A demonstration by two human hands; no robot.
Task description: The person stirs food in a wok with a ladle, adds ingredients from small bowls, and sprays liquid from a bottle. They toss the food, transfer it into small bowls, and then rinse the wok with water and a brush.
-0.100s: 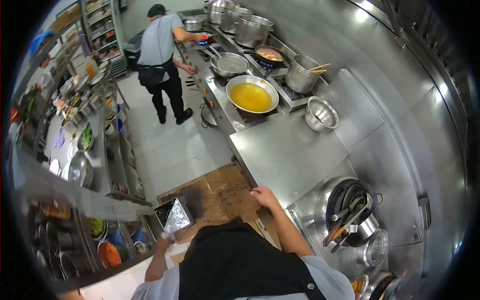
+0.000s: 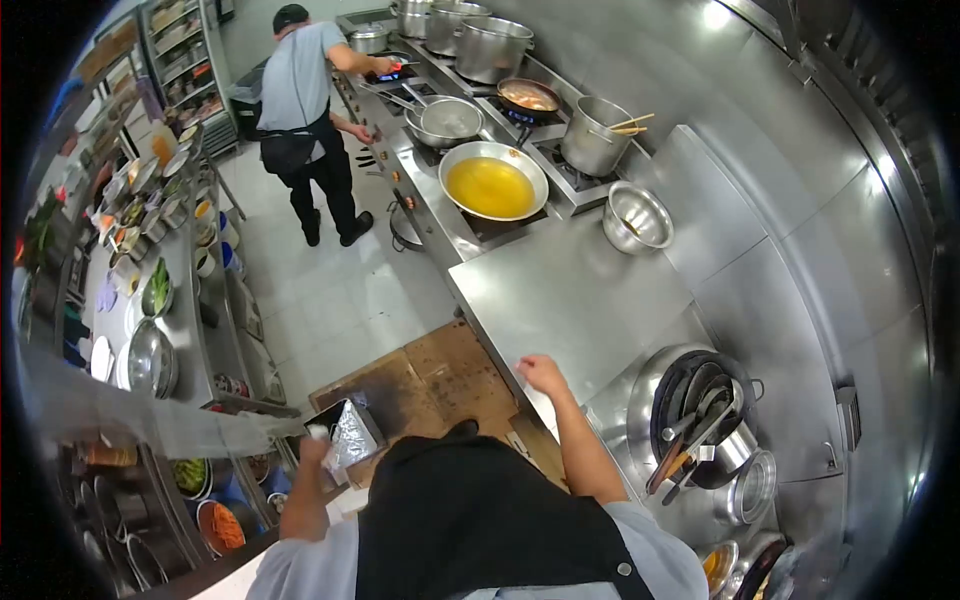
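Observation:
My right hand point(image 2: 541, 375) rests on the front edge of the steel counter point(image 2: 570, 300), fingers curled down on the rim, holding nothing. My left hand point(image 2: 312, 450) is down by my left side, closed on a small pale object that I cannot make out. Right beside it lies a foil-lined tray point(image 2: 350, 432) near the floor. My black apron point(image 2: 470, 520) fills the bottom of the view.
A wok of yellow oil point(image 2: 492, 185) sits on the stove, with a steel bowl point(image 2: 637, 218) and a pot point(image 2: 592, 135) near it. Another person point(image 2: 305, 110) works at the far burners. Cardboard point(image 2: 430, 385) covers the floor. Shelves of dishes point(image 2: 150, 290) line the left; utensils in a pot point(image 2: 705, 420) stand right.
My left hand has risen a little and come closer to the foil tray. My right hand has shifted slightly along the counter edge. The view has tilted slightly.

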